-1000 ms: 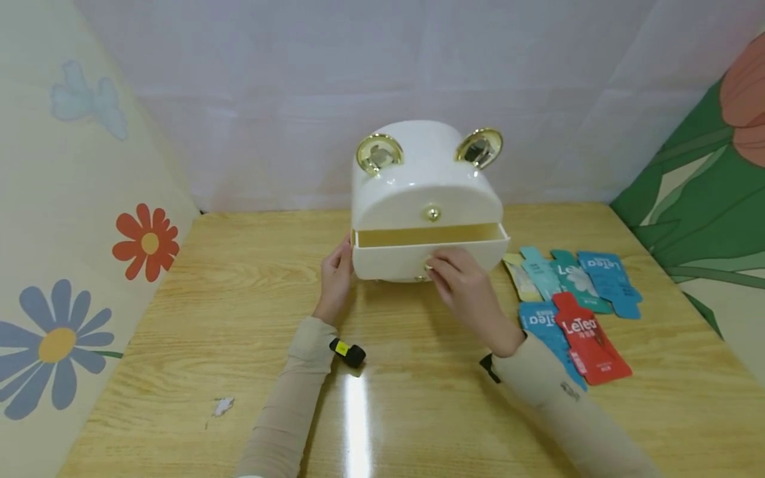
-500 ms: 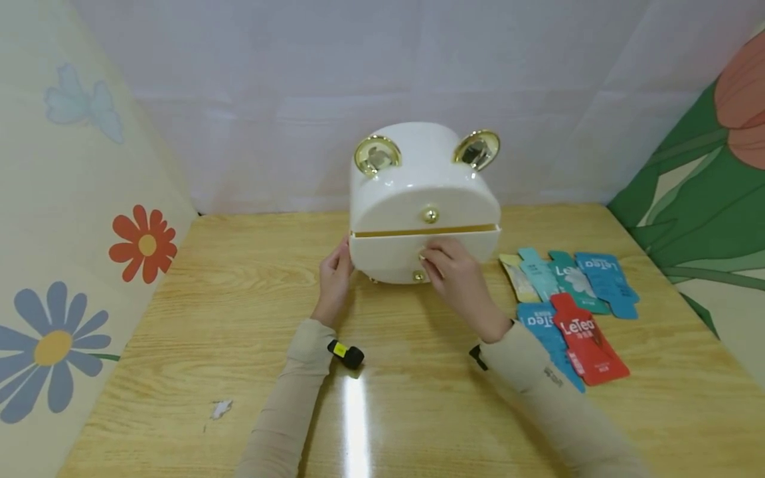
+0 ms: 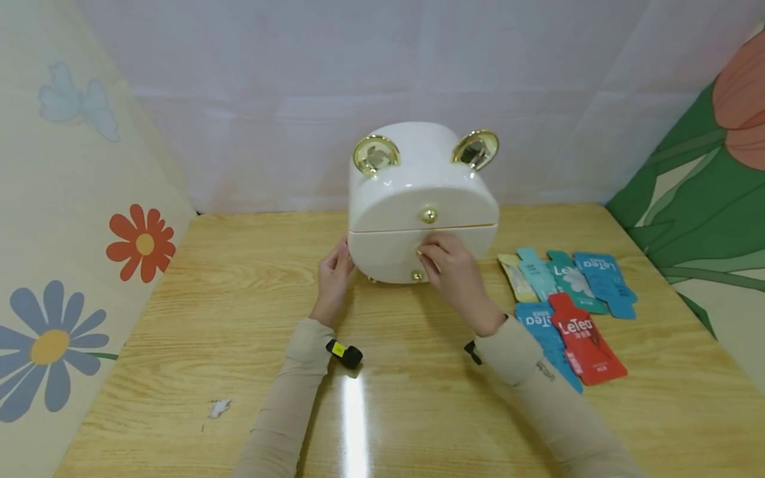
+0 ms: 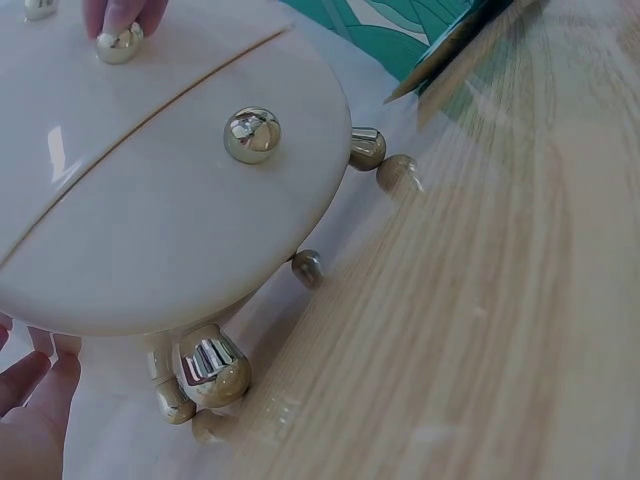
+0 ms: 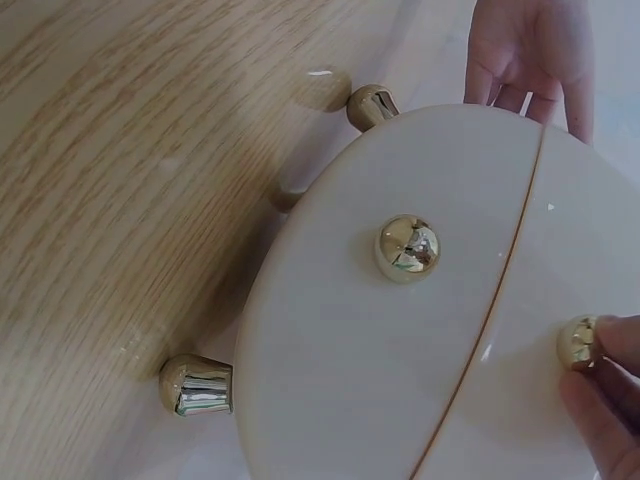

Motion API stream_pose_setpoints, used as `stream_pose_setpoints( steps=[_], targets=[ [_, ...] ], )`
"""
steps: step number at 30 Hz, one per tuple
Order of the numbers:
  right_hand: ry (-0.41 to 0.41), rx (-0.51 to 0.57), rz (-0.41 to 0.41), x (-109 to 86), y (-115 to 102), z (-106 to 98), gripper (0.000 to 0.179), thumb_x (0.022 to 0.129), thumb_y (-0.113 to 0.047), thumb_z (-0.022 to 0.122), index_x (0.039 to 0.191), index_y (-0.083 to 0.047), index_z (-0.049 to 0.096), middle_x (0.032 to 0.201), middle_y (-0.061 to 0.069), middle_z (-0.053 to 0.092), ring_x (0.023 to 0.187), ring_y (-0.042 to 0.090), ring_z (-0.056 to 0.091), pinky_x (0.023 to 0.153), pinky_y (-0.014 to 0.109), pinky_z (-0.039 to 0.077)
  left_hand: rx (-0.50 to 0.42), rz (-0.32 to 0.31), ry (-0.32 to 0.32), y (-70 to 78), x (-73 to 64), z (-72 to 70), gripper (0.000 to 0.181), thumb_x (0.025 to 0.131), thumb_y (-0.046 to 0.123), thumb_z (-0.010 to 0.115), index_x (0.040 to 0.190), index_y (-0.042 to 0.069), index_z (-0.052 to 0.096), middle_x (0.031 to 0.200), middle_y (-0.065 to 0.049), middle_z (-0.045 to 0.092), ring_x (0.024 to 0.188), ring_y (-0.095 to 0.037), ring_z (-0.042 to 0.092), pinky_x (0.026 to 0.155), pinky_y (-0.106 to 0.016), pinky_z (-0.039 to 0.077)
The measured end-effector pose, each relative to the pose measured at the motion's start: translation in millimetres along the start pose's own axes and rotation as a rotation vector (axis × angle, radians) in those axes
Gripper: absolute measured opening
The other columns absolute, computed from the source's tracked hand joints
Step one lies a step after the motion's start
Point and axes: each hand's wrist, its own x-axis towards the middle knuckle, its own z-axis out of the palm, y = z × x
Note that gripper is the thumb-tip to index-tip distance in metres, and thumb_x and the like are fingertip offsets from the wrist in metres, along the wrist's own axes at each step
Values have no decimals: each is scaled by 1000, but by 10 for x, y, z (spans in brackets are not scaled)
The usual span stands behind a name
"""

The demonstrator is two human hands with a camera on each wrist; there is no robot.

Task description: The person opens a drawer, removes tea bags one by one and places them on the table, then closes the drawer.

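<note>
A glossy white drawer box [image 3: 424, 186] with gold-rimmed ears [image 3: 376, 155] and gold feet [image 5: 198, 385] stands at the back of the table. In the head view, its middle drawer [image 3: 379, 253] sits in line with the front, a thin seam along its top edge. My right hand [image 3: 457, 275] pinches that drawer's round gold knob [image 5: 577, 345] between thumb and fingers. The lower knob [image 5: 408, 248] and top knob [image 3: 429, 214] are untouched. My left hand [image 3: 335, 275] rests against the box's left side with fingers extended; its fingertips are partly hidden behind the box.
To the right lie several flat LeTea sachets, with a red sachet [image 3: 587, 338] overlapping a blue one [image 3: 545, 332]. A torn white patch [image 3: 220, 407] marks the wooden table [image 3: 239, 299] at front left. A white cloth backdrop [image 3: 269, 119] hangs behind the box.
My right hand has pushed the middle drawer inward: its opening was wide, then a narrow gap, and is now just a seam. My left hand stays at the box's side.
</note>
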Motion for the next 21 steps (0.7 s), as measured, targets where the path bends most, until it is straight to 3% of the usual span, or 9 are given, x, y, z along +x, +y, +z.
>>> stream_pose_setpoints(
  steps=[12, 21],
  targets=[
    [33, -9, -1, 6, -9, 35, 11, 70, 9, 70, 80, 7, 65, 82, 16, 59, 81, 32, 56, 72, 39, 50, 1, 3, 15, -8, -8, -13, 43, 98, 25, 42, 127, -6, 46, 138, -12, 41, 122, -23, 43, 95, -26, 42],
    [60, -5, 28, 2, -15, 43, 12, 69, 10, 70, 79, 6, 66, 80, 15, 58, 80, 31, 56, 70, 38, 50, 57, -8, 29, -14, 6, -14, 42, 93, 12, 51, 131, -3, 43, 133, -16, 46, 118, -23, 47, 96, -26, 41]
  ],
)
